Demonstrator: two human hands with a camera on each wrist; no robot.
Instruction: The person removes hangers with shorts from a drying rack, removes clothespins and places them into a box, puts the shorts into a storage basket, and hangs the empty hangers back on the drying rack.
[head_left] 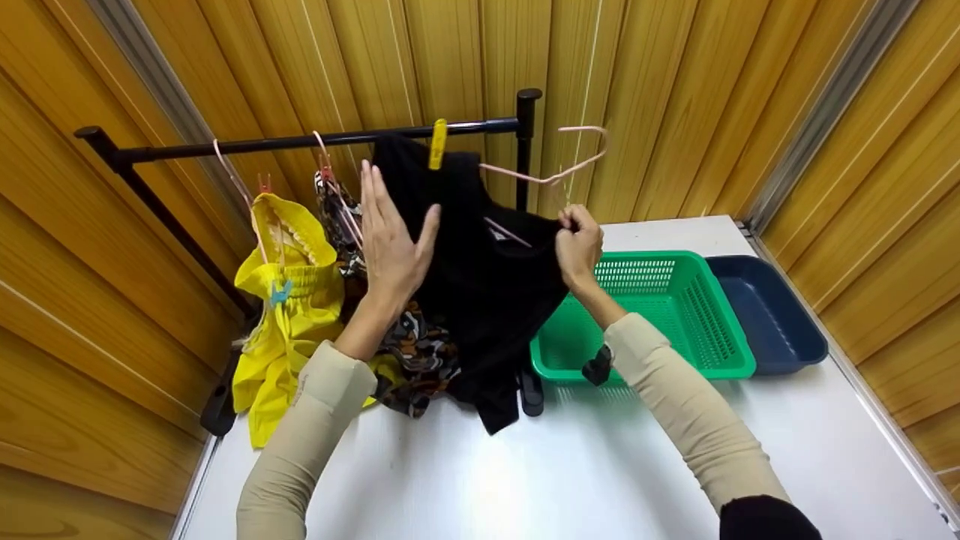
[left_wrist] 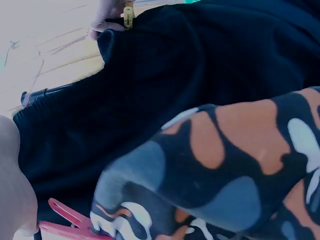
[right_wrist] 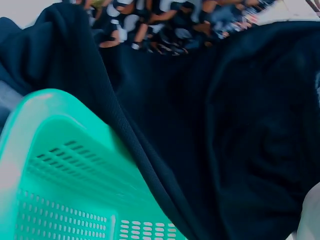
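Note:
Black pants (head_left: 487, 285) with a gathered elastic waistband (left_wrist: 85, 92) hang at a slant at the rack's right end. My right hand (head_left: 580, 244) grips their upper right edge. At their left side my left hand (head_left: 394, 244) is held flat, fingers straight and thumb spread. A yellow clothespin (head_left: 438, 146) is clipped on the top edge. The pink hanger (head_left: 551, 180) runs inside the pants, its hook sticking out to the right. In the right wrist view the black cloth (right_wrist: 165, 115) drapes beside the green basket (right_wrist: 60, 107).
A black rack (head_left: 285, 142) stands at the back. Yellow pants (head_left: 289, 300) and a patterned garment (head_left: 416, 349) hang left of the black pants, with a red clothespin (left_wrist: 70, 225) on the patterned one. A green basket (head_left: 720, 315) and dark blue basin (head_left: 772, 315) stand right on the white table (head_left: 480, 480).

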